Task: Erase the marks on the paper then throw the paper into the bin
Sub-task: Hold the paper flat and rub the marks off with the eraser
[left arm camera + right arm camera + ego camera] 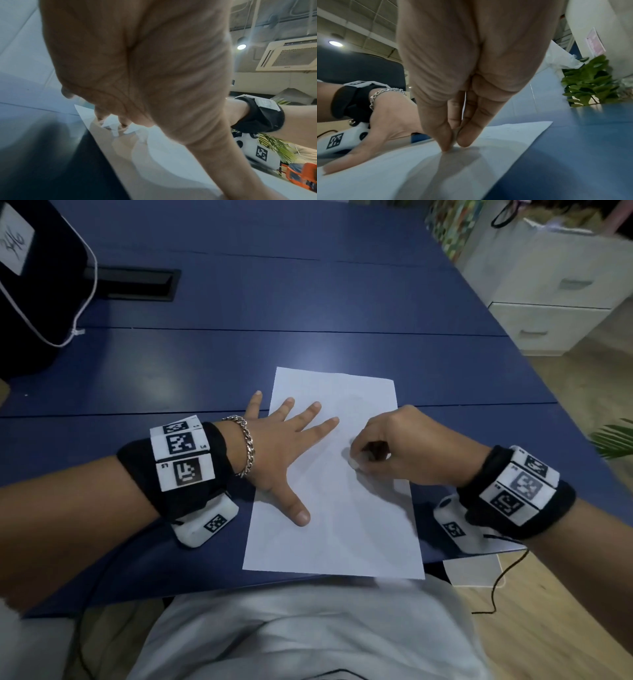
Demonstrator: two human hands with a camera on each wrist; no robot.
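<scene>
A white sheet of paper (pixel 337 498) lies flat on the blue table (pixel 308 302) near its front edge. My left hand (pixel 287 446) presses on the sheet's left side with straight, spread fingers. My right hand (pixel 363 462) sits over the sheet's right half, its thumb and fingers pinched round a small white eraser (pixel 353 463) whose tip touches the paper. In the right wrist view the fingertips (pixel 445 146) meet the paper (pixel 471 169) and the eraser is mostly hidden. Faint grey marks show near the sheet's top. No bin is in view.
A black bag (pixel 37 285) with a white cord sits at the table's far left, beside a black cable slot (pixel 133 284). White drawers (pixel 555 306) stand to the right on a wooden floor. A green plant (pixel 590 81) is off the table's right edge.
</scene>
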